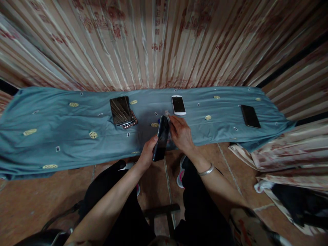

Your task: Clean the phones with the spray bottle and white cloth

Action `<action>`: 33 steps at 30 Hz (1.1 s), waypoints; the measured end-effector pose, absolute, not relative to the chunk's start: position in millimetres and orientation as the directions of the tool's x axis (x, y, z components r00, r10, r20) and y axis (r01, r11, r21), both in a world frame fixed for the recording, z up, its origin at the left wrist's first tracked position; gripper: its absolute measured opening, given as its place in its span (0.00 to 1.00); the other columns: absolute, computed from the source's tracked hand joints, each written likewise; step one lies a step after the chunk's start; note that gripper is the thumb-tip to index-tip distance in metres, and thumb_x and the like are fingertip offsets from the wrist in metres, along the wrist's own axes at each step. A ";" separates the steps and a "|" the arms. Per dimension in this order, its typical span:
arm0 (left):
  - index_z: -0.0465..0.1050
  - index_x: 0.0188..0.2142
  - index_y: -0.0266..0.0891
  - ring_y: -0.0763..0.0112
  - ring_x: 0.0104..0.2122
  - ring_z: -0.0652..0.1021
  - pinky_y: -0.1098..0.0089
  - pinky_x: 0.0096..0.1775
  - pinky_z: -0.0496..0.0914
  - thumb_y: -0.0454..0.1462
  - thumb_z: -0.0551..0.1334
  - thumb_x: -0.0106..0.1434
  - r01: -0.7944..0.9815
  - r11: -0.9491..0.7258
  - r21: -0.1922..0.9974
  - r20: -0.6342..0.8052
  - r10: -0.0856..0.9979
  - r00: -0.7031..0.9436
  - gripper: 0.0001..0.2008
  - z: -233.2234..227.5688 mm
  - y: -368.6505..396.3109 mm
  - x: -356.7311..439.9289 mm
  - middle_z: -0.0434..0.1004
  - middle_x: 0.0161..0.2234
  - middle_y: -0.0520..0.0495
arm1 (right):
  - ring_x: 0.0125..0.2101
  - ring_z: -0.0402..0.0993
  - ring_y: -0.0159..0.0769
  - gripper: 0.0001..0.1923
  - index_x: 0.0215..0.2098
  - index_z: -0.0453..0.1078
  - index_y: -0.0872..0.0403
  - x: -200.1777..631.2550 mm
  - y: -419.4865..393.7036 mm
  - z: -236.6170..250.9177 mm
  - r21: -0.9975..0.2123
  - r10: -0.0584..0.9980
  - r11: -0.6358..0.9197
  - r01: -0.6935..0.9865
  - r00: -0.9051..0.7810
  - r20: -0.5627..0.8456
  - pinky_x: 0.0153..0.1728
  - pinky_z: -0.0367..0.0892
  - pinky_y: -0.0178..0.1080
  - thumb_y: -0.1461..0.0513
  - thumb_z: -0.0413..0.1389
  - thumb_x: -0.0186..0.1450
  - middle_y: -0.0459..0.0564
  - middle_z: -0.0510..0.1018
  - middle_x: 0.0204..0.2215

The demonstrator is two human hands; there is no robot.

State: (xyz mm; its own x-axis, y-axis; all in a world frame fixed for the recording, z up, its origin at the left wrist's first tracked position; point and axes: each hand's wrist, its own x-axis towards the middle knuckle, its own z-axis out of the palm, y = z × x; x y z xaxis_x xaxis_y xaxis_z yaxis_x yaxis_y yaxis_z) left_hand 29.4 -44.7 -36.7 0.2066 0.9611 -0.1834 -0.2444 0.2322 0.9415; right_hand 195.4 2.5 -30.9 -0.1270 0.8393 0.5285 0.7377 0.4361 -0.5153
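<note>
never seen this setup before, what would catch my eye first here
At the centre, the left hand holds a dark phone on edge while the right hand touches its top end with a small pale thing. Behind them a blue cloth carries a stack of dark phones left of centre, a white phone in the middle and a black phone far right.

Before me hangs pleated striped beige-and-red curtain (159, 41). Under my feet, reddish-brown tiled floor (38, 198). Low surface wears blue-grey embroidered cloth (64, 136). I sit on dark stool (161, 210). Light dim.
</note>
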 end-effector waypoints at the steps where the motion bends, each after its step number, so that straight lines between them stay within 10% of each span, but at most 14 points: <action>1: 0.83 0.40 0.37 0.52 0.50 0.81 0.58 0.57 0.70 0.58 0.60 0.63 -0.277 0.267 0.923 -0.213 0.954 0.211 0.28 -35.3 -44.7 29.2 0.86 0.40 0.43 | 0.53 0.75 0.46 0.23 0.63 0.70 0.51 195.8 3.4 -31.7 -0.523 0.844 0.433 0.734 -0.127 0.521 0.59 0.71 0.54 0.65 0.46 0.73 0.56 0.79 0.54; 14: 0.79 0.33 0.37 0.49 0.50 0.82 0.56 0.53 0.75 0.55 0.68 0.52 -0.535 0.402 0.743 -0.340 0.915 0.216 0.23 -15.8 -41.6 29.4 0.86 0.33 0.43 | 0.55 0.75 0.46 0.20 0.58 0.74 0.55 196.0 10.5 -43.8 -0.475 0.800 0.472 0.743 -0.135 0.584 0.59 0.72 0.54 0.65 0.48 0.72 0.59 0.78 0.55; 33: 0.76 0.27 0.39 0.53 0.42 0.84 0.61 0.44 0.77 0.53 0.69 0.53 -0.484 0.405 0.776 -0.357 0.914 0.192 0.19 -23.0 -42.9 35.6 0.82 0.26 0.46 | 0.56 0.72 0.47 0.26 0.65 0.67 0.53 177.7 0.7 -28.8 -0.386 0.758 0.539 0.748 -0.231 0.610 0.59 0.71 0.55 0.69 0.44 0.72 0.58 0.75 0.58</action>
